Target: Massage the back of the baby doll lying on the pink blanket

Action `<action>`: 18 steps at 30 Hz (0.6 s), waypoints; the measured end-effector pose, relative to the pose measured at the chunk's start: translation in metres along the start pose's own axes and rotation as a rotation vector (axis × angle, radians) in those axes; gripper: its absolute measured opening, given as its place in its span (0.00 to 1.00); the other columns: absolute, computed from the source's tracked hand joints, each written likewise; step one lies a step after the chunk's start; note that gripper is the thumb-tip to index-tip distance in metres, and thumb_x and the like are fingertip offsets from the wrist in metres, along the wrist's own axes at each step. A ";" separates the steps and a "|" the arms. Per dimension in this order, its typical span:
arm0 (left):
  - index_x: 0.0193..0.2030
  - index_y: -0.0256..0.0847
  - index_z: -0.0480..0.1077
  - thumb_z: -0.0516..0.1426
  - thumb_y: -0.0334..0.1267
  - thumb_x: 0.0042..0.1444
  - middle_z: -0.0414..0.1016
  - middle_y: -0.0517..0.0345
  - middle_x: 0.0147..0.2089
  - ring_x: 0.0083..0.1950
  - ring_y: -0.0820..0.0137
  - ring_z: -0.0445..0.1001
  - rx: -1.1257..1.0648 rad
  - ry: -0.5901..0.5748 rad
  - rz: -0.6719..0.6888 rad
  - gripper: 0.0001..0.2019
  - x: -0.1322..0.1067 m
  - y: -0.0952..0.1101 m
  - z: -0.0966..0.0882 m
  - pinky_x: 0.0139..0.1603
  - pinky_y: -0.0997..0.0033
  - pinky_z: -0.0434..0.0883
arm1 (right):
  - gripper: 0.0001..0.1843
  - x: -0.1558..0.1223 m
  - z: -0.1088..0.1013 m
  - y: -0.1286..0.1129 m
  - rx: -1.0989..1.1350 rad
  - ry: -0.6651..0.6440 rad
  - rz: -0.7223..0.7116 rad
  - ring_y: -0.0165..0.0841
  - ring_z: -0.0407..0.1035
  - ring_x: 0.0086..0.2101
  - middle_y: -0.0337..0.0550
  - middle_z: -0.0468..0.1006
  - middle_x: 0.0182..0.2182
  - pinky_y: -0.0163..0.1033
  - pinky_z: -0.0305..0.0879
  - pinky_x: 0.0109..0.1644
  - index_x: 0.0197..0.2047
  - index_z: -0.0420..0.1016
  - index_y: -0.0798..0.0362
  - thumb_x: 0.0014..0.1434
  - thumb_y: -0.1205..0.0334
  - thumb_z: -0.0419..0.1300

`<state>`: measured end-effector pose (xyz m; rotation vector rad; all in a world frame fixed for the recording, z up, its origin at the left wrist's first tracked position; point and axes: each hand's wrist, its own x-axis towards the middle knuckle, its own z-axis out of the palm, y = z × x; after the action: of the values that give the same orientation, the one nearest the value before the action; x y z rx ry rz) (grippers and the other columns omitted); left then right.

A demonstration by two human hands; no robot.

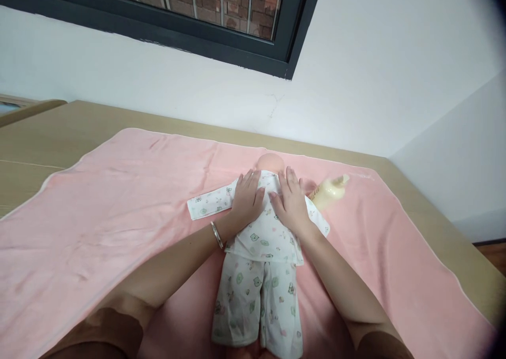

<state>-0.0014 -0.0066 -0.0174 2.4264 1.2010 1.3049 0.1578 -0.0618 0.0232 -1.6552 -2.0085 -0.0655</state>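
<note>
A baby doll (270, 162) lies on a pink blanket (130, 211), its head pointing away from me. It is dressed in a white patterned top (263, 239) and matching trousers (241, 301). My left hand (247, 196) rests flat on the left side of the doll's upper body, fingers stretched out. On the right side, my right hand (291, 198) lies flat too, fingers extended and thumb apart. Neither hand grips anything. One sleeve spreads out to the left; the other slants down to the right. The doll's face cannot be made out.
A cream-coloured baby bottle (331, 190) lies on the blanket right of the doll. The blanket covers much of a wooden surface (106, 117). A white wall (336, 100) with a dark-framed window (237, 50) stands behind it.
</note>
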 end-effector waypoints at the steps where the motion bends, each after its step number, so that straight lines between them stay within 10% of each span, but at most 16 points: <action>1: 0.71 0.34 0.54 0.38 0.44 0.71 0.65 0.39 0.69 0.74 0.54 0.57 -0.011 0.023 0.042 0.27 -0.001 0.000 -0.002 0.75 0.41 0.46 | 0.30 -0.002 0.000 -0.005 0.005 0.015 -0.031 0.46 0.37 0.73 0.57 0.46 0.73 0.66 0.36 0.72 0.72 0.55 0.59 0.71 0.54 0.45; 6: 0.72 0.35 0.52 0.34 0.49 0.71 0.64 0.39 0.69 0.76 0.56 0.53 -0.067 0.083 0.130 0.30 -0.005 0.000 -0.005 0.76 0.39 0.36 | 0.25 -0.008 0.004 -0.022 0.060 -0.136 -0.067 0.47 0.48 0.70 0.53 0.59 0.70 0.66 0.40 0.72 0.65 0.68 0.54 0.70 0.60 0.45; 18: 0.72 0.34 0.53 0.37 0.45 0.69 0.60 0.41 0.72 0.77 0.58 0.48 -0.060 -0.028 0.027 0.29 -0.009 0.007 -0.009 0.76 0.41 0.36 | 0.26 -0.008 0.016 -0.004 0.036 0.011 -0.094 0.50 0.55 0.68 0.62 0.63 0.67 0.66 0.50 0.69 0.64 0.68 0.58 0.68 0.56 0.49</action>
<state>-0.0063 -0.0195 -0.0143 2.4191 1.1095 1.2906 0.1496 -0.0638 0.0076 -1.5353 -2.0661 -0.0722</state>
